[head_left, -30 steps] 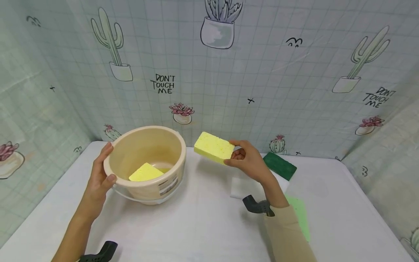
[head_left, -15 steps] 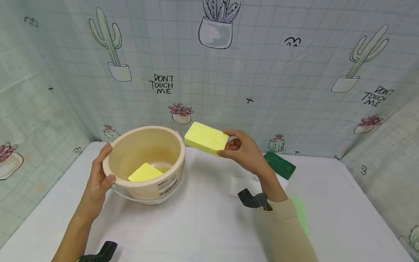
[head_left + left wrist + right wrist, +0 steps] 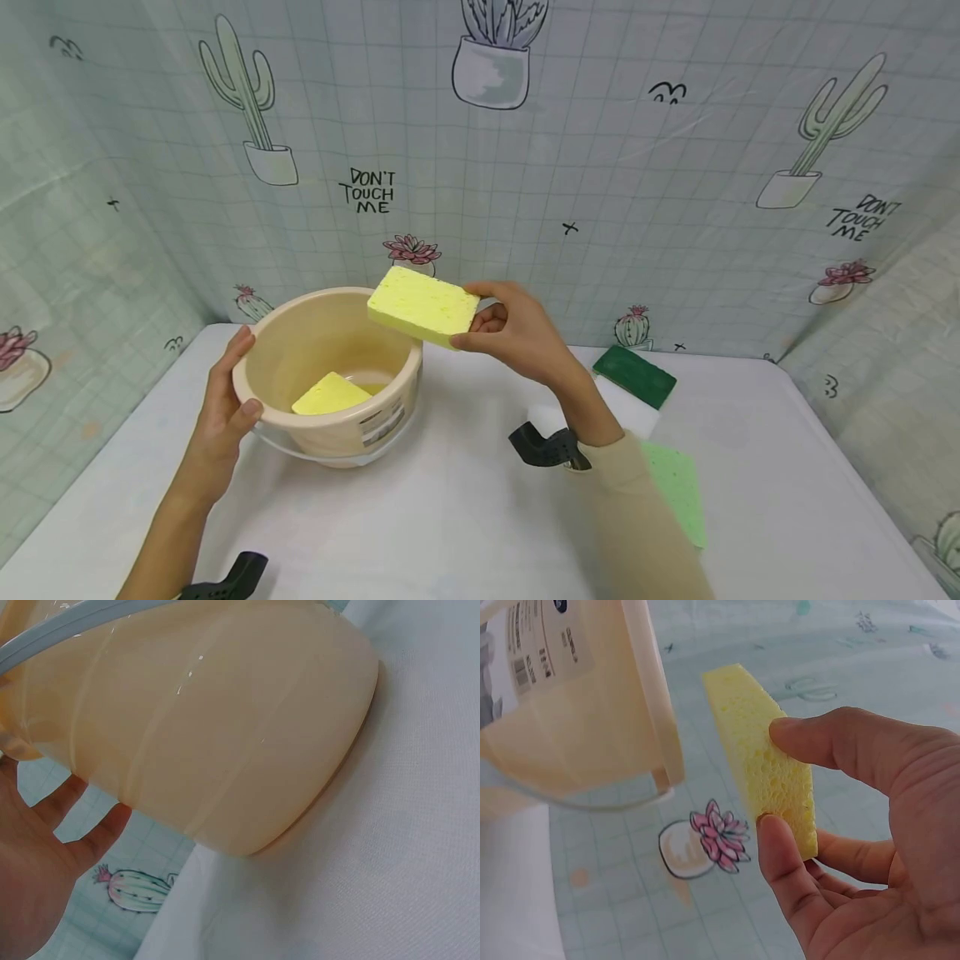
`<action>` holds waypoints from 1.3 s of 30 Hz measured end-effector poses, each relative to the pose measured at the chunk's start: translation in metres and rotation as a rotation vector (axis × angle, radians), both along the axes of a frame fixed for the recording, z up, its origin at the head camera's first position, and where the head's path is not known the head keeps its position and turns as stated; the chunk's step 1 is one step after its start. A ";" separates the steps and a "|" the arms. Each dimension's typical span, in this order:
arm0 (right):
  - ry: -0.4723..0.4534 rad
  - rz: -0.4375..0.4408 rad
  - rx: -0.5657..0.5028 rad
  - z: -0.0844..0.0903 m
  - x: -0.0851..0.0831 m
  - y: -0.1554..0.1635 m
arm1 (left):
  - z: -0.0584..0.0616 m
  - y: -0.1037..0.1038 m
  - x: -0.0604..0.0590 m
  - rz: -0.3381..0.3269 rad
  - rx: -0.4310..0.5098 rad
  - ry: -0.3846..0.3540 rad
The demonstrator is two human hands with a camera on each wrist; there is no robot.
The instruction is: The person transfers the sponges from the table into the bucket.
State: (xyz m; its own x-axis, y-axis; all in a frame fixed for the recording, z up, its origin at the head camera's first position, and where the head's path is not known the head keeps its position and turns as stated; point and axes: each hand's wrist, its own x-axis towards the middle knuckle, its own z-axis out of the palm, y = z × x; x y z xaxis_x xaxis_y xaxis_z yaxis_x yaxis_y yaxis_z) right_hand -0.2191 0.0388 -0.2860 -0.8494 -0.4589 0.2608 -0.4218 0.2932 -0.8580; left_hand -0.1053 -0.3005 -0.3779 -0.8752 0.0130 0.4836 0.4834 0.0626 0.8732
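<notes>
My left hand [image 3: 217, 425] holds the cream plastic bucket [image 3: 322, 433] by its left side, thumb and fingertips at the rim. In the left wrist view, fingers [image 3: 105, 832] lie against the bucket's outer wall [image 3: 225, 712]. My right hand [image 3: 521, 337] pinches a thick yellow sponge [image 3: 422, 305] by its right end, between thumb and fingers. The sponge is raised, its left end overlapping the bucket's far right rim in the head view. The right wrist view has the sponge [image 3: 757, 750] beside the bucket. Another yellow sponge [image 3: 330, 394] lies inside, partly hidden by the front wall.
A dark green scouring pad [image 3: 635, 375] lies on a white piece [image 3: 626, 408] at the back right. Partly behind the right sleeve is a light green sheet [image 3: 677, 492]. The bucket's pale handle [image 3: 315, 458] hangs down in front. A printed curtain [image 3: 570, 167] encloses the white table [image 3: 442, 517].
My right hand has carried the yellow sponge leftward and upward, from beside the bucket to its far right rim. The left hand and the bucket have stayed in place.
</notes>
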 end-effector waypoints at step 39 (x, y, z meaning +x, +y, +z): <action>0.163 0.115 0.446 0.013 0.018 -0.112 | 0.001 0.000 0.001 0.037 -0.047 -0.019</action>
